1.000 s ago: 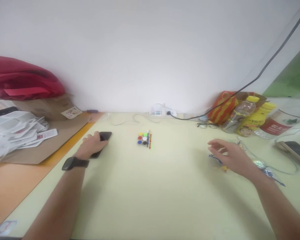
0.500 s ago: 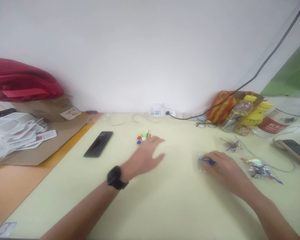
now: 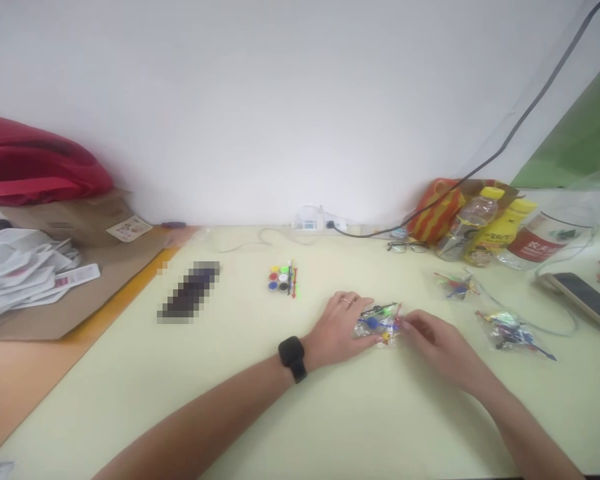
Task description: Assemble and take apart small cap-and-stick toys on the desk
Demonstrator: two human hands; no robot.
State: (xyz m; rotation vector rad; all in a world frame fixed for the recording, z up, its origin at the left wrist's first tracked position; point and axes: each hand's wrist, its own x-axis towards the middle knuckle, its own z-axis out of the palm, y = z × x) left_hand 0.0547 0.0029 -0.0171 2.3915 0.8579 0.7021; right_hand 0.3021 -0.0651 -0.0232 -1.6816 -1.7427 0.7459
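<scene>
Clear plastic packet [image 3: 377,321]: small and crinkly, filled with thin coloured pieces in blue, green, red and yellow. It lies on the table just right of the frame's centre, between my two hands.
Left hand [image 3: 339,327]: fingers folded down over the packet's left end, holding it against the table. I cannot tell whether the thumb is under it.
Right hand [image 3: 433,340]: fingertips narrowed to a pinch on the packet's right edge.
Handling: I judge it very light, soft and slippery. The film would slide or tear before the pieces inside give, and the thin pieces might poke through.
Where to hold: by the flat film at either end, not by the lumpy middle.
Watch [image 3: 293,358]: black, on my left wrist, lower centre of the frame.
Table [image 3: 260,413]: pale yellow and smooth.
Other packets: a second packet [image 3: 455,285] lies right of centre, and a third packet [image 3: 513,331] lies further right. Both are apart from my hands.
Coloured pots [image 3: 279,279]: a small cluster above and left of my hands, with thin sticks [image 3: 293,280] just beside it.
Dark phone [image 3: 189,293]: left of centre, blurred out.
Right side: glasses [image 3: 407,247], bottles [image 3: 497,230] and a second phone [image 3: 583,300].
Upper left: a red bag [image 3: 35,163] above cardboard [image 3: 80,280] and white packs [image 3: 20,267].
</scene>
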